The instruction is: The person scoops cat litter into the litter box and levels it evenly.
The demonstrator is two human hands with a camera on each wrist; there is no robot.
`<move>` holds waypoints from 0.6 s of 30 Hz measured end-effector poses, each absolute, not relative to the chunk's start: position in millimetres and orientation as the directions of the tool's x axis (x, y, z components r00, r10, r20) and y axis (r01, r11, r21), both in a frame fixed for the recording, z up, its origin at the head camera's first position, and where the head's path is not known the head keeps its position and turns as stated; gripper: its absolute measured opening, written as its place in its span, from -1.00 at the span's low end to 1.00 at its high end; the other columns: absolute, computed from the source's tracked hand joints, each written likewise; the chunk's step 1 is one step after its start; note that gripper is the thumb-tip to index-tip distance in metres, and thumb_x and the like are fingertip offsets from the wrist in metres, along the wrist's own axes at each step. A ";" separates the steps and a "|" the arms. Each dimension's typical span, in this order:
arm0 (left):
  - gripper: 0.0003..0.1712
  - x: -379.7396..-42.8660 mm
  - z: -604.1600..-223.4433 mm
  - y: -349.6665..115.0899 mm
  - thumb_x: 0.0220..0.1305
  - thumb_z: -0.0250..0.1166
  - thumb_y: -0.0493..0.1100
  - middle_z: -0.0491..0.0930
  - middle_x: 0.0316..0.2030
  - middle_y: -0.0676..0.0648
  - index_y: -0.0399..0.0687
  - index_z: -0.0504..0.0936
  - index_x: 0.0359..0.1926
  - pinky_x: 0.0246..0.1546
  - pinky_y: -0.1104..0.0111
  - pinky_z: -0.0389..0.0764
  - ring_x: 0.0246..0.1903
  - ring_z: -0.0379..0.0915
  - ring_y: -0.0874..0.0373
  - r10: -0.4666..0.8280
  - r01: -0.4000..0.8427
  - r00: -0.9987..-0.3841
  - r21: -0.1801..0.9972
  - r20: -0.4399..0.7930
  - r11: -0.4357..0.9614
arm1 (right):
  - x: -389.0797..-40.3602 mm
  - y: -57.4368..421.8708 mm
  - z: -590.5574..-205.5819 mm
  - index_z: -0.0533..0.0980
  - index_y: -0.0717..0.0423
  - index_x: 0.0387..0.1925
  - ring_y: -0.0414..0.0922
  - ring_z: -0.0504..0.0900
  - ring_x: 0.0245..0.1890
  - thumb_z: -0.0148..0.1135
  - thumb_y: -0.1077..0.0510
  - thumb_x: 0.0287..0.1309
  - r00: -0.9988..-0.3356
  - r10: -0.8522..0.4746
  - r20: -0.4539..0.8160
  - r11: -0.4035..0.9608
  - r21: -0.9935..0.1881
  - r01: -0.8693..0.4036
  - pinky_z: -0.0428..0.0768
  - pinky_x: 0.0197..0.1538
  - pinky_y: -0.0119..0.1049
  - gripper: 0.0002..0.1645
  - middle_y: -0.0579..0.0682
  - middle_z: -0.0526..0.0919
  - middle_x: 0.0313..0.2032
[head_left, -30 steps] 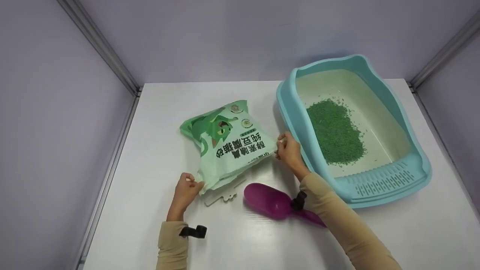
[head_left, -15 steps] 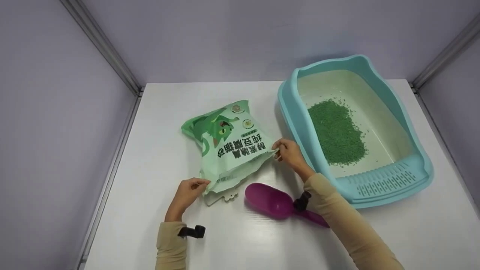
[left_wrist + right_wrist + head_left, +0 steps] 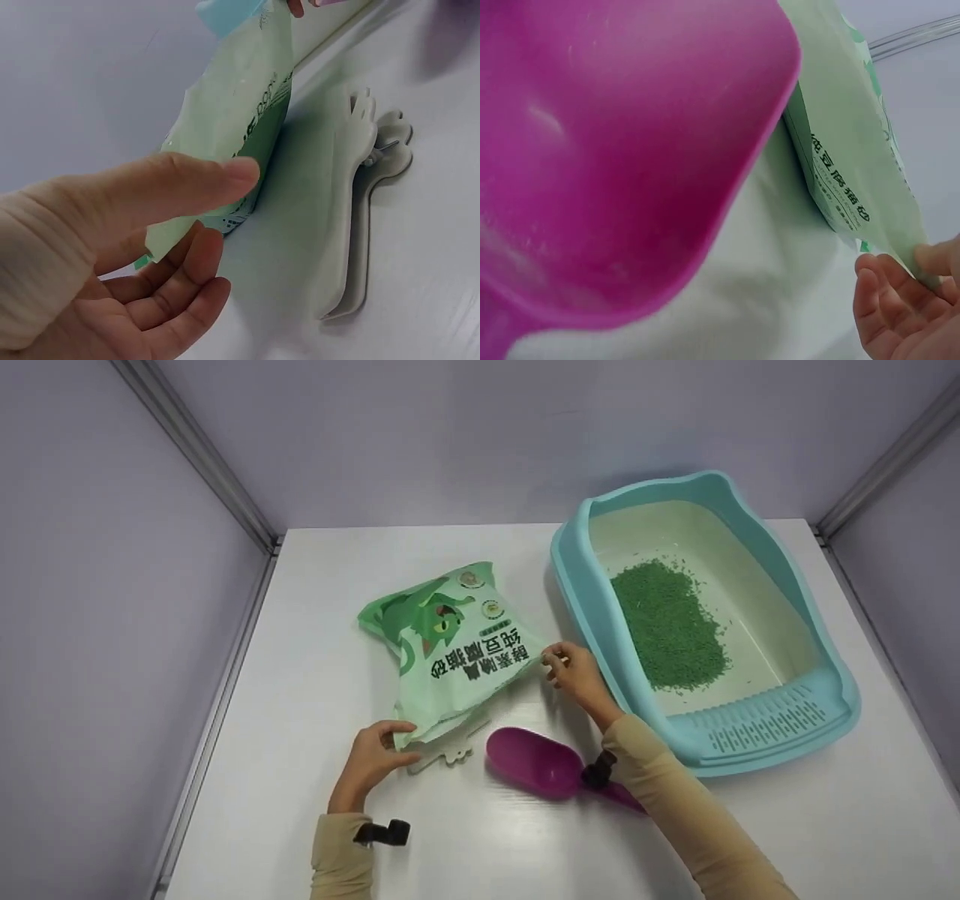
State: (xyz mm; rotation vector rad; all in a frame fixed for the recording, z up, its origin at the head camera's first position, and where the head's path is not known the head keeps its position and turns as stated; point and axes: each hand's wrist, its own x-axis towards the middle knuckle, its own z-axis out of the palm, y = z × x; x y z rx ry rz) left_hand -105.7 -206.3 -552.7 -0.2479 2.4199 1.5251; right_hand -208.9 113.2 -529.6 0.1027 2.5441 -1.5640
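A light green cat litter bag (image 3: 465, 637) with a cat drawing lies on the table, its end edge toward me. My left hand (image 3: 375, 754) is at the bag's left corner. In the left wrist view its thumb (image 3: 202, 184) stands apart from the curved fingers, with the corner between them. The right hand (image 3: 577, 675) pinches the right corner; the right wrist view has its thumb (image 3: 934, 259) on the film and fingers behind. Beside the left hand lies a pale grey clip (image 3: 352, 202) with paw-like ends. A magenta scoop (image 3: 534, 761) rests below the bag, its handle partly under the right forearm.
A light blue litter box (image 3: 607, 615) stands right of the bag, close to the right hand. Green litter pellets (image 3: 667, 630) lie in a patch on its floor. The white table (image 3: 300, 660) meets grey walls at the back and sides.
The left thumb and fingers have spread from their pinch on the bag's corner. The lifted near edge of the bag has settled lower. The right hand has moved slightly left and nearer.
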 end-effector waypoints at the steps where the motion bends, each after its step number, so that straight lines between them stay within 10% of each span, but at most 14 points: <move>1: -0.59 -105.7 -553.5 -205.9 -0.05 0.49 -0.31 0.64 -0.05 -0.18 -0.19 0.68 -0.08 -0.08 0.40 0.49 -0.12 0.48 0.14 -0.007 -0.273 -0.954 0.856 -0.300 0.440 | -209.4 111.9 -530.2 0.55 0.35 -0.20 0.24 0.66 -0.34 0.06 0.28 0.35 -0.988 -0.002 -0.155 0.449 -0.883 0.138 0.55 -0.47 -0.45 -0.81 0.39 0.65 -0.20; 18: -0.69 -109.1 -560.8 -198.4 0.29 0.28 -0.12 0.69 -0.50 -0.20 -0.29 0.65 -0.48 -0.46 0.49 0.35 -0.52 0.41 0.23 -0.222 -0.300 -0.950 0.841 -0.220 0.451 | -217.3 98.1 -532.0 0.60 0.41 -0.27 -0.06 0.67 -0.46 0.05 0.36 0.24 -0.970 0.194 -0.149 0.413 -0.884 0.219 0.63 -0.38 -0.40 -0.79 0.35 0.68 -0.32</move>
